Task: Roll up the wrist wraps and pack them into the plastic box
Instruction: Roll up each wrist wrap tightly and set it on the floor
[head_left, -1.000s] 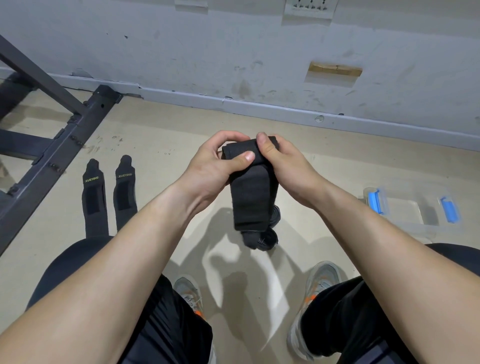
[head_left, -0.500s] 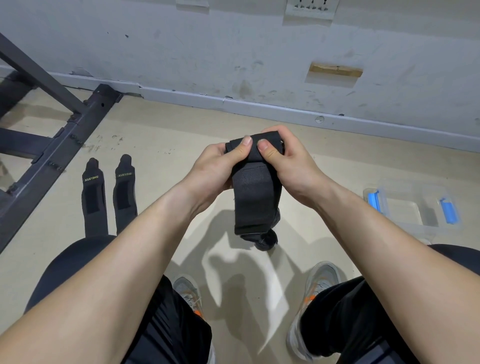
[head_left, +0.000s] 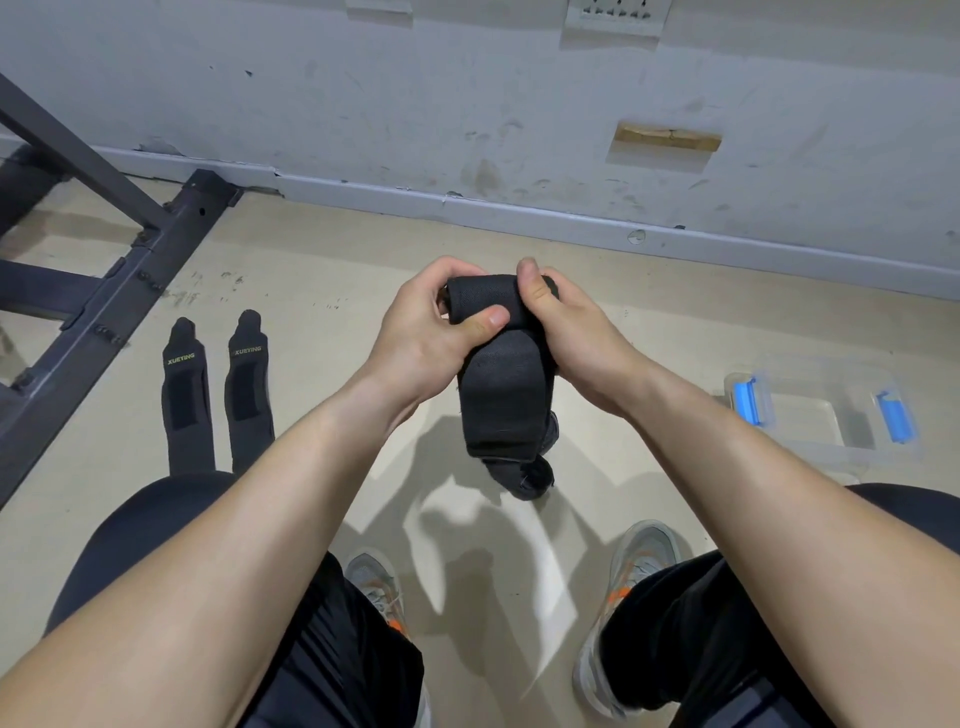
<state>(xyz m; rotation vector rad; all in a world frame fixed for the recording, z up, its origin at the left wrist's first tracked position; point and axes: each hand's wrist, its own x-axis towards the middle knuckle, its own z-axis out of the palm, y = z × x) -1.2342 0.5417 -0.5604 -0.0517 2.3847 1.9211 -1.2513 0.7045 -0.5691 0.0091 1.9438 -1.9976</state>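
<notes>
Rolling is under way on one black wrist wrap (head_left: 501, 374), held in the air in front of us above the floor (head_left: 322, 270). Our left hand (head_left: 431, 338) and right hand (head_left: 576, 338) are both closed on its upper end, thumbs pressed on the near face and fingers curled behind. Compared with half a second ago, the coil at the top is thicker and sits more squarely between the hands, the left thumb has slid back across the front, and the loose tail hangs a little shorter. We judge that another turn has gone on, so this wrap is partly rolled with a good length still to take up.

Two more wrist wraps (head_left: 215, 400) lie flat side by side on the floor to our left, near a dark metal frame (head_left: 104, 306), and look untouched. The plastic box (head_left: 826, 415), clear with blue latches, stands on the floor to our right, well apart from the hands; it appears open, though we cannot make out any lid, nor be sure that nothing lies inside.

Hidden from us are the fingers behind the roll and the far face of the coil, so how tight it is cannot be told. The near ends of the floor wraps are cut off by our left knee, and the tail's bunched tip is hard to read.
</notes>
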